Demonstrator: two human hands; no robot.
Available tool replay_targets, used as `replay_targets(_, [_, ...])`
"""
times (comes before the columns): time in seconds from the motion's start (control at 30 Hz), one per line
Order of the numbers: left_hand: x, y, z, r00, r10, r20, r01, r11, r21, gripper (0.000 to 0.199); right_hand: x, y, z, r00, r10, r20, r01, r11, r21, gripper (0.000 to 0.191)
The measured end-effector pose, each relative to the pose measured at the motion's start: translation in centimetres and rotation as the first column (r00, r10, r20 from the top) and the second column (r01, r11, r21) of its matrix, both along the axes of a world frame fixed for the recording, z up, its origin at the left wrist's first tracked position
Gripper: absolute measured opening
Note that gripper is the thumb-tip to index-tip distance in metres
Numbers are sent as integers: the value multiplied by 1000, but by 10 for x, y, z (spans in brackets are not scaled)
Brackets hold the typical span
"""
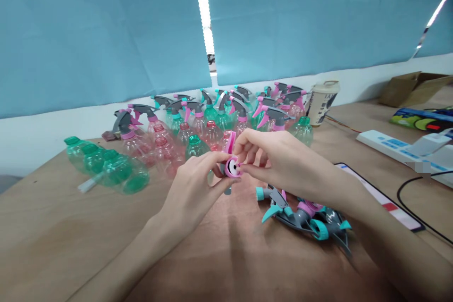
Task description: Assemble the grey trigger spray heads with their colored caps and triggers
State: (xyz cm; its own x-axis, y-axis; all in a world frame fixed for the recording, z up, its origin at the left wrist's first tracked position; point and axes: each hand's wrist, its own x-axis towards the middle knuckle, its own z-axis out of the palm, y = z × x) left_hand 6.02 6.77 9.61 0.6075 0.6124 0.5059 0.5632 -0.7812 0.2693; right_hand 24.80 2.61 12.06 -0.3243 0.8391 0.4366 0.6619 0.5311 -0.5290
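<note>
My left hand (194,181) holds a pink and grey trigger spray head (233,167) between thumb and fingers. The open underside of its pink collar faces me, with a white ring and dark hole inside. My right hand (271,155) is closed at the same spray head, thumb tip at the collar's edge and index finger by the pink trigger. Whether a small part sits between those fingertips is hidden. Below my right hand lies a pile of loose spray heads (300,214) in grey, turquoise and pink.
Green bottles (106,165) lie on their sides at left. Pink open bottles (166,153) stand beyond my hands, with several spray-topped bottles (240,108) behind. A paper cup (322,101), power strip (396,146), phone (385,198), cable and cardboard box (412,87) are right.
</note>
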Motion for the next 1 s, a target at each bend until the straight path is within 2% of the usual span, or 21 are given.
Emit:
replay_targets(0.33, [-1,0,-1,1000,-13,-25,15,996,92,17,-3,-2,-1,1000,15,14,-16,999,42,23])
replay_targets(0.67, [-2,-1,-2,998,4,-66,4,994,106,18,-4,-4,1,998,-46,47,43,997,58,21])
replay_targets(1.0, [-1,2,-4,987,-87,-134,88,996,3,8,-9,-8,-1,969,-84,233,75,996,50,7])
